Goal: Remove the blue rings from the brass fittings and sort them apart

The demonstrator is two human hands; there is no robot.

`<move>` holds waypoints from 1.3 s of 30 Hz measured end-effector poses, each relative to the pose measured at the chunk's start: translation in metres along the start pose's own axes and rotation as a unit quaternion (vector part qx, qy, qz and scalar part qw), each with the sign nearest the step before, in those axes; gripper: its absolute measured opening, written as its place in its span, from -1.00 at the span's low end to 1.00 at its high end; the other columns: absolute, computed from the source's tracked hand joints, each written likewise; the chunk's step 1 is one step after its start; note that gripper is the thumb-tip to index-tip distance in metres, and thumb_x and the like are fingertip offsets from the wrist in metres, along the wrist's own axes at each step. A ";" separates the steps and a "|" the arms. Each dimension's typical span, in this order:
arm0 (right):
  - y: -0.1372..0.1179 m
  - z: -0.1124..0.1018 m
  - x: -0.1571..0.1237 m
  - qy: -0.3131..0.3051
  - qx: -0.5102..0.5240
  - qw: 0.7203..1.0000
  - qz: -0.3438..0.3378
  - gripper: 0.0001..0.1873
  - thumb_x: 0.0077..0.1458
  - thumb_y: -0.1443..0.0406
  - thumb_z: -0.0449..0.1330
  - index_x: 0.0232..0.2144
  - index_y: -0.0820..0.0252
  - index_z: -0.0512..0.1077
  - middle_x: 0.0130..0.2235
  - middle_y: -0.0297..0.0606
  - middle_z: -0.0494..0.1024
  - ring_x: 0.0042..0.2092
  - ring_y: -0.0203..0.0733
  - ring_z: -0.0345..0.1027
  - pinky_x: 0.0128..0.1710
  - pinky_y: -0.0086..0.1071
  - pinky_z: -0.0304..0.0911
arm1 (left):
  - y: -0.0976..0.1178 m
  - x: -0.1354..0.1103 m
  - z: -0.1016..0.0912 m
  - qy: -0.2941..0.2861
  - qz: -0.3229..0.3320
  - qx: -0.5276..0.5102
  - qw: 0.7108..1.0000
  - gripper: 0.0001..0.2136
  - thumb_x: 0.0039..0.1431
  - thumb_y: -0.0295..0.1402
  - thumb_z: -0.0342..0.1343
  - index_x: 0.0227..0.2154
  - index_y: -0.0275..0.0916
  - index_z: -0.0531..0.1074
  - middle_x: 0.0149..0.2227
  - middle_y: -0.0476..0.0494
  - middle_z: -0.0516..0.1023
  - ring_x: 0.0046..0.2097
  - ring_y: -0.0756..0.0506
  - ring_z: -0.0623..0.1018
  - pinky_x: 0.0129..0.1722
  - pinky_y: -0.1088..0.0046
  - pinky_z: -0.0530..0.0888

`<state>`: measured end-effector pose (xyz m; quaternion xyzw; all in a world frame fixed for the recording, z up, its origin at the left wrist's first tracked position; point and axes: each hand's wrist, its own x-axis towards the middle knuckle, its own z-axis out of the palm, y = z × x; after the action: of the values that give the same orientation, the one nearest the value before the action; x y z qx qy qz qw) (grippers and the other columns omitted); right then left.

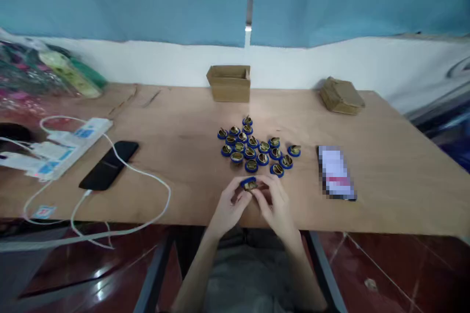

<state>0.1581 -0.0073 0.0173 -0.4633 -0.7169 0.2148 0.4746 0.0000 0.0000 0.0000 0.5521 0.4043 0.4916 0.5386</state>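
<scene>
Both hands meet at the near edge of a wooden table point(385, 176). My left hand point(229, 208) and my right hand point(276, 204) pinch one small round part point(249, 184) between their fingertips; it has a blue rim and a brass-coloured inside. Just beyond the hands lies a cluster of several like parts point(257, 149), blue rings with brass centres, spread flat on the table.
An open cardboard box point(229, 83) stands at the back centre, a closed brown packet point(341, 95) at the back right. A black phone point(109, 164) on a white cable, a power strip point(66, 146) and a blurred flat object point(336, 173) also lie on the table.
</scene>
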 end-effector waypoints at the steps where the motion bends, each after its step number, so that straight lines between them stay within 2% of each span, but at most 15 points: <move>1: 0.001 0.001 0.001 0.004 0.002 1.000 -0.001 -0.75 0.33 0.40 0.17 0.03 0.08 0.37 -0.08 -0.20 0.48 -0.10 -0.16 0.48 -0.08 -0.32 0.48 | 0.000 0.000 0.000 -0.001 -0.005 -0.001 1.000 -0.72 0.35 -0.26 0.15 0.06 -0.18 0.48 0.06 -0.21 0.60 0.11 -0.14 0.58 0.13 0.34 0.50; 10: 0.001 0.002 0.002 0.017 0.034 0.999 0.016 -0.77 0.32 0.38 0.20 0.00 0.06 0.42 -0.11 -0.20 0.50 -0.11 -0.13 0.49 -0.10 -0.28 0.50 | 0.000 -0.002 -0.001 -0.008 -0.028 -0.103 0.994 -0.66 0.20 -0.32 0.30 0.03 -0.19 0.50 0.05 -0.21 0.62 0.13 -0.19 0.59 0.20 0.23 0.49; 17: 0.000 0.004 0.000 0.019 0.062 0.998 0.023 -0.76 0.33 0.38 0.19 0.01 0.06 0.49 -0.12 -0.19 0.55 -0.12 -0.14 0.53 -0.09 -0.29 0.50 | 0.003 -0.001 0.000 0.031 -0.052 -0.107 0.992 -0.65 0.06 -0.38 0.41 -0.06 -0.17 0.56 -0.05 -0.13 0.66 0.04 -0.14 0.64 0.12 0.31 0.53; 21: -0.001 0.005 -0.002 0.017 0.067 0.997 0.043 -0.80 0.32 0.37 0.19 -0.04 0.07 0.50 -0.15 -0.20 0.56 -0.17 -0.14 0.52 -0.14 -0.29 0.49 | 0.002 -0.002 0.000 0.043 -0.064 -0.087 0.993 -0.64 0.00 -0.40 0.43 -0.10 -0.19 0.58 -0.08 -0.14 0.67 0.03 -0.16 0.63 0.12 0.31 0.52; 25: -0.001 0.005 -0.002 0.014 0.059 0.996 0.061 -0.84 0.29 0.37 0.20 -0.09 0.08 0.47 -0.21 -0.24 0.53 -0.21 -0.15 0.49 -0.19 -0.32 0.46 | 0.002 -0.003 -0.001 0.029 -0.079 -0.059 0.995 -0.66 0.03 -0.40 0.40 -0.09 -0.21 0.58 -0.09 -0.16 0.67 0.01 -0.17 0.63 0.10 0.32 0.51; 31: 0.001 0.005 -0.002 0.006 0.039 0.996 0.078 -0.89 0.24 0.40 0.20 -0.21 0.08 0.40 -0.29 -0.31 0.42 -0.26 -0.18 0.41 -0.26 -0.36 0.39 | 0.003 -0.004 -0.002 -0.010 -0.062 -0.024 0.998 -0.72 0.15 -0.37 0.29 -0.06 -0.23 0.54 -0.05 -0.19 0.64 0.03 -0.17 0.61 0.09 0.33 0.50; 37: 0.004 0.007 -0.005 -0.008 0.053 0.994 0.096 -0.88 0.30 0.38 0.15 -0.13 0.08 0.35 -0.14 -0.24 0.44 -0.19 -0.18 0.44 -0.16 -0.33 0.40 | 0.004 -0.003 -0.001 -0.013 -0.043 0.009 0.999 -0.74 0.22 -0.35 0.23 -0.03 -0.22 0.50 -0.02 -0.19 0.61 0.06 -0.16 0.59 0.13 0.32 0.48; 39: 0.005 0.007 -0.005 -0.010 0.045 0.994 0.096 -0.91 0.30 0.37 0.15 -0.16 0.08 0.34 -0.18 -0.26 0.43 -0.20 -0.17 0.43 -0.19 -0.33 0.38 | 0.005 -0.003 0.000 -0.015 -0.040 0.018 0.999 -0.73 0.24 -0.35 0.21 -0.01 -0.21 0.49 0.00 -0.19 0.60 0.07 -0.16 0.58 0.14 0.31 0.47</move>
<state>0.1549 -0.0080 0.0078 -0.5061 -0.6635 0.2963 0.4646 -0.0013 -0.0032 0.0042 0.5522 0.4267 0.4536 0.5543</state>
